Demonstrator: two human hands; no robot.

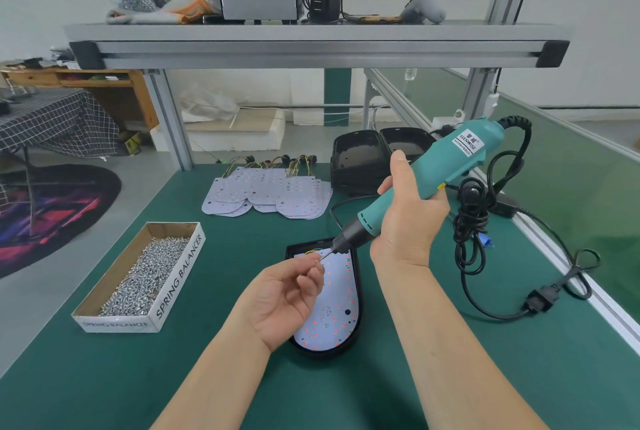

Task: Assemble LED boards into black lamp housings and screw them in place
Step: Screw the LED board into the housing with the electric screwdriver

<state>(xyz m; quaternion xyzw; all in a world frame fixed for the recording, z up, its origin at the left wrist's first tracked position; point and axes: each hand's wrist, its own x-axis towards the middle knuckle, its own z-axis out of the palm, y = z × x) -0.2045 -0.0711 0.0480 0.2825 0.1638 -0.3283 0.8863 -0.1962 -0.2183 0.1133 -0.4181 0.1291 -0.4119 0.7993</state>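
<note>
Factory assembly workstation: aluminium-frame bench [311, 48], green mat [104, 377], screw box [138, 277], electric screwdriver [433, 180].

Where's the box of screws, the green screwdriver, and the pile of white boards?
box of screws [178, 280]: head view, on its white side wall with the printing.
screwdriver [450, 159]: head view, on its teal body near the label.
pile of LED boards [266, 190]: head view, on a top board's white face.

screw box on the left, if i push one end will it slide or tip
The cardboard screw box is low and wide, so it would probably slide, not tip. Its heap of loose screws likely makes it heavy for its size. The thin open walls may flex if pinched, and the green mat could drag.
</note>
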